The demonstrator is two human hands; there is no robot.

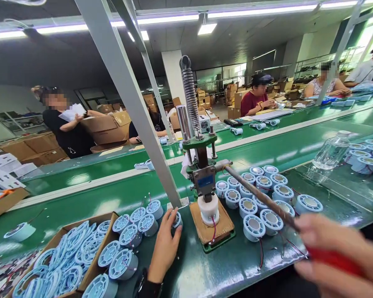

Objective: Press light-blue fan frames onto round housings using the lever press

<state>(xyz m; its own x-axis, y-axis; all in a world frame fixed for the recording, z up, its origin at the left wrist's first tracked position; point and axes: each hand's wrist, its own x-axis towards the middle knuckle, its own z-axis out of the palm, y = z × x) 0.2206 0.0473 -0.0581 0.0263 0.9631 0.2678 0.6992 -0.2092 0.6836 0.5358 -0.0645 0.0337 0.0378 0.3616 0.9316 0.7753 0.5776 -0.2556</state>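
Observation:
My right hand (342,252) is wrapped round the red grip (335,258) of the long lever (261,198) on a hand press (205,178). Under its ram a white plastic fixture (209,210) stands on a wooden block (225,225), with red and dark wires hanging from it. Left of the press, my left hand (165,244) has its thumb and fingers around a light blue round motor housing (176,220), partly hidden by the fingers. Several similar housings (130,235) stand beside that hand. More housings with metal discs in their tops (254,227) stand right of the press.
A cardboard box (90,273) of light blue rings is at the lower left. A metal post (136,107) rises behind my left hand. A clear plastic bottle (332,151) stands at the right. Co-workers sit and stand across the green conveyor (102,169).

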